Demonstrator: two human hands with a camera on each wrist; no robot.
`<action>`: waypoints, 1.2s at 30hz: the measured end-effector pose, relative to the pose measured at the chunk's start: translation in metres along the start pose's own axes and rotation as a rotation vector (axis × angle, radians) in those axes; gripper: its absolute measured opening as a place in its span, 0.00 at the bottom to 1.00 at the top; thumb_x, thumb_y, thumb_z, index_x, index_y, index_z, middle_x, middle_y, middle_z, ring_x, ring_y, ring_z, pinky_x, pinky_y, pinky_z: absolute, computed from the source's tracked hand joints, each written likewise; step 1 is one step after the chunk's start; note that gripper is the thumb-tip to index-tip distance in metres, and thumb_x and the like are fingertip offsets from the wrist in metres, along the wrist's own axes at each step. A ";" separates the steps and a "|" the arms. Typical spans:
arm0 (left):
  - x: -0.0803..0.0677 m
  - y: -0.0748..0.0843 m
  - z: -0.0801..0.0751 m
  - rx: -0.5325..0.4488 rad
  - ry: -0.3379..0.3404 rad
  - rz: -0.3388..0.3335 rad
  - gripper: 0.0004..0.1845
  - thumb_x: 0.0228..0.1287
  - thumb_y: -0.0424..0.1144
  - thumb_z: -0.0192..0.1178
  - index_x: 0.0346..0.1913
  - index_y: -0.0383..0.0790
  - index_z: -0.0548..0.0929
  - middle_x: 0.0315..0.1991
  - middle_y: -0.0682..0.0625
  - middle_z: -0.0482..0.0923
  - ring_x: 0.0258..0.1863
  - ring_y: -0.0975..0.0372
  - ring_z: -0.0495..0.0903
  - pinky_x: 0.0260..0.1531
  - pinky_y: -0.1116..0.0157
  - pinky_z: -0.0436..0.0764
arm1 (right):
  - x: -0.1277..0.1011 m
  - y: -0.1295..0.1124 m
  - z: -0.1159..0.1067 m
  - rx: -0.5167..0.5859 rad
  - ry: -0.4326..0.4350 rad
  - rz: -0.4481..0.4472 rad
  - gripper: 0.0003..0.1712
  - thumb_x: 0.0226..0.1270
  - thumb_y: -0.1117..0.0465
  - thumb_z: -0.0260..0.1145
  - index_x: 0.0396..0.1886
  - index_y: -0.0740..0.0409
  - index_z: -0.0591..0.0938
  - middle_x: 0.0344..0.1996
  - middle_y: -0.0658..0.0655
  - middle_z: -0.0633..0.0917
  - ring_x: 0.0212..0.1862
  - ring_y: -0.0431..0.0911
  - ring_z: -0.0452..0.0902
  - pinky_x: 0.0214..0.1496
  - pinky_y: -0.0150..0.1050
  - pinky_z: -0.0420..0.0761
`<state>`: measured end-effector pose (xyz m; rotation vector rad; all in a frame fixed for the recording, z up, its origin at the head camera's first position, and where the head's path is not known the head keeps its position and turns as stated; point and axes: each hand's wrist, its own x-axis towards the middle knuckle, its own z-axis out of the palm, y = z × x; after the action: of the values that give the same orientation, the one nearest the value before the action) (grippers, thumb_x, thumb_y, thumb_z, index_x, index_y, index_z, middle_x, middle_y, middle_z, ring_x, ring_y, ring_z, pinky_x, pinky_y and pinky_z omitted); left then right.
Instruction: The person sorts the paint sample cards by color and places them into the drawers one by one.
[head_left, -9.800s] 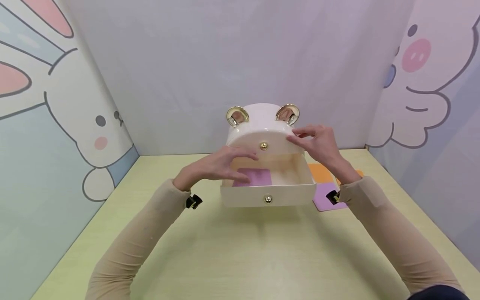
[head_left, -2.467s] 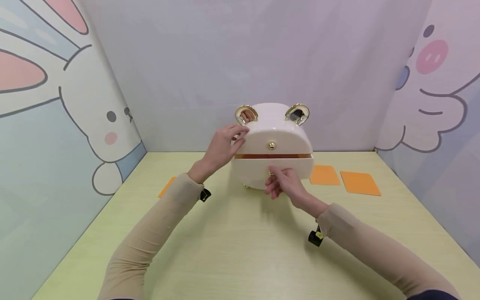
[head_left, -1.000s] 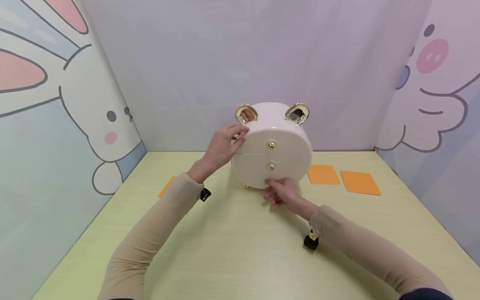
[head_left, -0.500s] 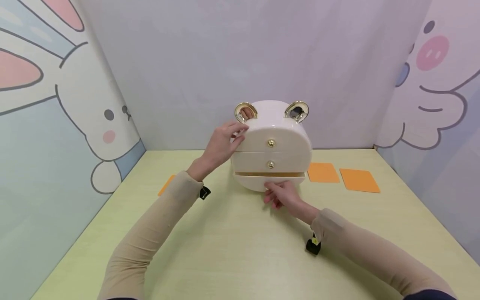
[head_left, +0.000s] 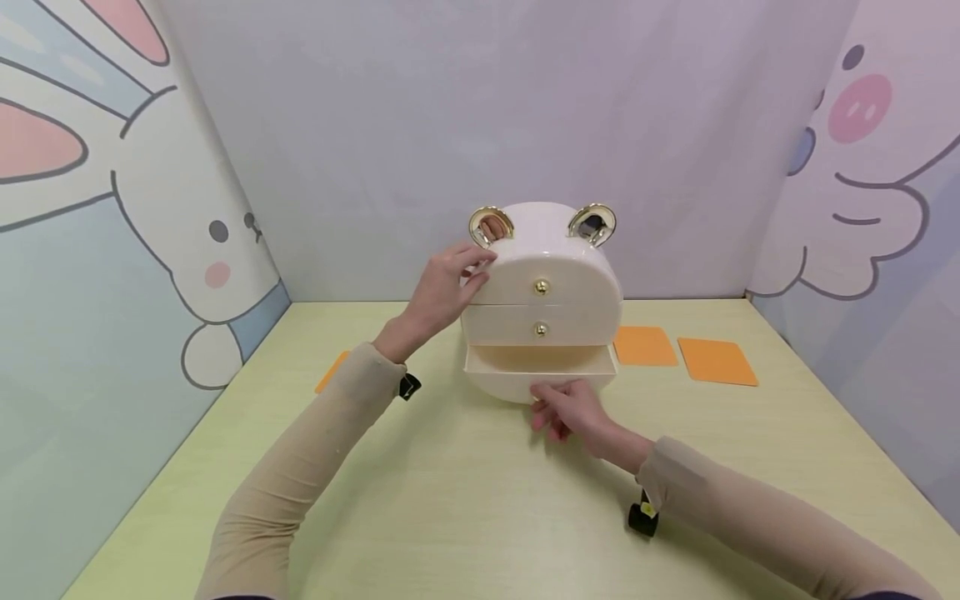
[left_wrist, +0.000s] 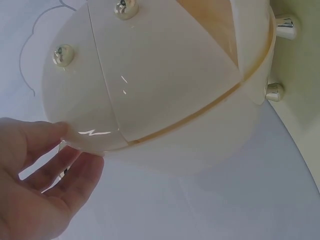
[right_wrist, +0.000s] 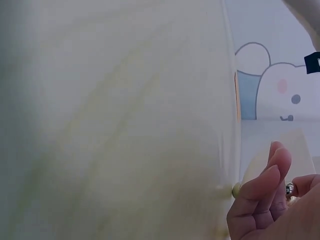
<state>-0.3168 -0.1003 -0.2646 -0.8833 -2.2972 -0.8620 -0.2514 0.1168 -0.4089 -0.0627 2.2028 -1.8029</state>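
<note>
A white, round-fronted chest of drawers [head_left: 542, 229] with gold ears stands at the table's middle back. Its top drawer [head_left: 513, 279] and middle drawer [head_left: 506, 323] are closed. The bottom drawer [head_left: 495, 384] is partly pulled out, its visible inside bare. At the chest's upper left edge, my left hand [head_left: 442, 287] grips with the thumb on the front and the fingers around the side, as the left wrist view shows. My right hand [head_left: 573, 410] pinches the bottom drawer's knob [right_wrist: 290, 189] between thumb and fingers, which mostly hide it in the head view.
Two orange square cards [head_left: 647, 346] lie on the table [head_left: 450, 508] right of the chest. Another orange card [head_left: 332, 372] shows partly behind my left sleeve. Walls with cartoon animals [head_left: 187, 225] enclose the table on the back and both sides.
The middle drawer, earlier open with a purple card inside, has been closed. My right hand moved down to the lowest knob and drew the bottom drawer out. The purple card at right is gone from view.
</note>
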 end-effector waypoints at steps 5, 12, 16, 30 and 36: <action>-0.001 0.000 0.001 0.001 -0.003 0.000 0.13 0.62 0.27 0.62 0.49 0.33 0.84 0.46 0.42 0.83 0.45 0.54 0.81 0.44 0.63 0.85 | -0.012 0.006 -0.003 -0.005 -0.025 0.006 0.26 0.69 0.51 0.61 0.38 0.75 0.82 0.14 0.52 0.84 0.12 0.41 0.69 0.15 0.33 0.70; 0.000 0.000 -0.001 0.002 0.003 -0.004 0.13 0.62 0.27 0.61 0.50 0.33 0.83 0.47 0.42 0.83 0.46 0.54 0.81 0.44 0.63 0.85 | -0.028 0.005 -0.003 -0.019 -0.049 0.021 0.26 0.67 0.50 0.62 0.36 0.75 0.82 0.14 0.52 0.84 0.12 0.40 0.70 0.15 0.32 0.71; 0.000 0.001 -0.002 0.005 0.010 0.003 0.13 0.62 0.27 0.62 0.49 0.33 0.83 0.47 0.42 0.83 0.46 0.54 0.81 0.43 0.63 0.85 | -0.036 0.006 -0.003 -0.031 -0.066 0.030 0.26 0.67 0.49 0.62 0.36 0.74 0.83 0.13 0.51 0.84 0.12 0.40 0.70 0.16 0.32 0.72; -0.002 0.001 -0.002 0.004 0.013 0.008 0.12 0.63 0.27 0.61 0.49 0.33 0.83 0.47 0.41 0.83 0.46 0.53 0.81 0.43 0.63 0.85 | -0.055 0.001 -0.010 -0.118 -0.204 -0.001 0.27 0.65 0.48 0.64 0.31 0.73 0.83 0.08 0.49 0.79 0.11 0.38 0.71 0.16 0.30 0.72; -0.001 0.001 0.001 0.012 0.014 0.005 0.12 0.63 0.27 0.61 0.49 0.33 0.83 0.47 0.41 0.83 0.46 0.54 0.81 0.43 0.64 0.85 | -0.064 -0.043 -0.052 -0.107 -0.175 -0.160 0.24 0.67 0.52 0.64 0.31 0.74 0.81 0.10 0.50 0.78 0.13 0.39 0.71 0.17 0.32 0.75</action>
<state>-0.3157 -0.1000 -0.2659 -0.8743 -2.2849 -0.8491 -0.2096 0.1713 -0.3453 -0.4136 2.2209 -1.6846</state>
